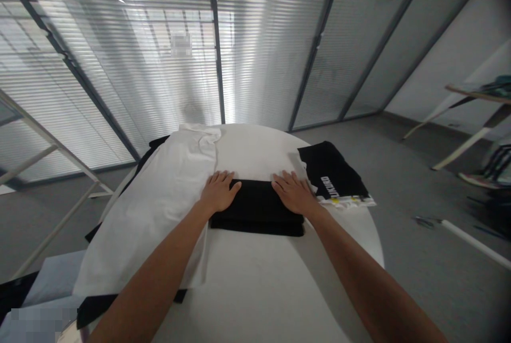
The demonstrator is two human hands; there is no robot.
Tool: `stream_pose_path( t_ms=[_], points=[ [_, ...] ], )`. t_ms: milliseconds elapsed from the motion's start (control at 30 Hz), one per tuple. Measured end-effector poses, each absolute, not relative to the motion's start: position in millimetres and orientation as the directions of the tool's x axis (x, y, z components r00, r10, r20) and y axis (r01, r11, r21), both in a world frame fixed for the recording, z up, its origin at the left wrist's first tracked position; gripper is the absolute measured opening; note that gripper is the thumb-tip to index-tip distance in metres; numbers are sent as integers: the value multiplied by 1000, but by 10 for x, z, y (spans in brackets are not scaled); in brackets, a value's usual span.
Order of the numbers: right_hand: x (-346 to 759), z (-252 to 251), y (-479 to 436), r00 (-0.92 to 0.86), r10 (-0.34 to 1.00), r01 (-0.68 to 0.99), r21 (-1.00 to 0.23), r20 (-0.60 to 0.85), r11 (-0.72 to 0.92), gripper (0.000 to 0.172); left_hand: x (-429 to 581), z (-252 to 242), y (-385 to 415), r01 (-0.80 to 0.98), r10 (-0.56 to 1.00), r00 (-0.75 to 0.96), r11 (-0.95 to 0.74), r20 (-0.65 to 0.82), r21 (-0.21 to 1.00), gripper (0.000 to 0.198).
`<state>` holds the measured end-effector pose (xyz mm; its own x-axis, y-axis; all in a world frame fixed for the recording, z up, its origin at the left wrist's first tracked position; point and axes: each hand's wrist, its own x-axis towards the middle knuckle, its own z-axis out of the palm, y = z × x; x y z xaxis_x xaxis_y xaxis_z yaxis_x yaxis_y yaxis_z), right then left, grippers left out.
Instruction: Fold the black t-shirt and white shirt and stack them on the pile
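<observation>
On the worktop (255,279), left hand (219,192) and right hand (293,192) lie flat, fingers spread, on the folded black shirt (257,207); press evenly outward to flatten creases.

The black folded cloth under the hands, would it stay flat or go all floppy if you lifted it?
The black folded cloth would probably droop and unfold, being soft layered fabric. It likely weighs little. Both hands, left and right, lie flat on it.

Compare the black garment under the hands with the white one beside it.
The black garment is folded into a compact rectangle; the white garment lies spread out. The left hand and right hand press flat on the black one. Both lie on the white table.
</observation>
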<state>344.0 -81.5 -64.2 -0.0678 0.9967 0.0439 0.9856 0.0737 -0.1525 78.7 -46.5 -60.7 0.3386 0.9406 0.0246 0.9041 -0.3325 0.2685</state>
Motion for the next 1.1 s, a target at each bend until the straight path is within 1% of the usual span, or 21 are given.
stream_pose_path(
  t_ms=[67,133,200,267,333,433,533,600,633,800,867,933,1000,1100],
  points=[
    [3486,-653,-777,-15,993,990,-139,117,31,51,794,-615,-471,904,942,333,-333,47,267,70],
    [3506,-638,-749,-4,979,990,-137,202,33,48,814,-612,-487,905,942,328,-336,74,261,67],
    [3487,-598,-748,-41,960,985,-152,276,86,45,830,-596,-504,906,941,323,-339,104,255,63],
    [3430,-543,-782,-96,947,973,-173,307,155,44,838,-570,-521,904,939,322,-344,124,254,58],
    [3354,-488,-840,-156,948,958,-190,276,213,45,844,-540,-541,901,934,326,-353,142,251,53],
    [3258,-421,-923,-234,955,945,-187,180,267,46,853,-502,-566,895,922,345,-379,174,236,47],
    [3240,-366,-958,-215,967,962,-138,138,234,46,851,-467,-566,887,914,362,-398,183,232,42],
    [3273,-329,-963,-191,975,971,-123,115,205,48,831,-436,-546,877,912,375,-406,163,258,37],
    [3297,-312,-965,-196,976,969,-133,94,207,47,815,-419,-533,866,911,385,-411,147,284,34],
    [3361,-233,-1020,-277,958,925,-290,-77,244,40,712,-369,-474,759,893,443,-422,82,496,23],
    [3316,-209,-1055,-312,944,900,-352,-105,258,40,693,-383,-469,718,886,455,-426,92,550,22],
    [3237,-187,-1086,-360,929,867,-400,-91,297,40,693,-408,-474,689,876,467,-446,121,571,22],
    [3150,-156,-1108,-402,913,838,-431,-76,333,40,701,-426,-483,678,866,479,-471,147,565,22],
    [3073,-66,-1135,-447,889,807,-474,-101,351,32,689,-429,-478,748,892,410,-449,193,489,24]
  ],
)
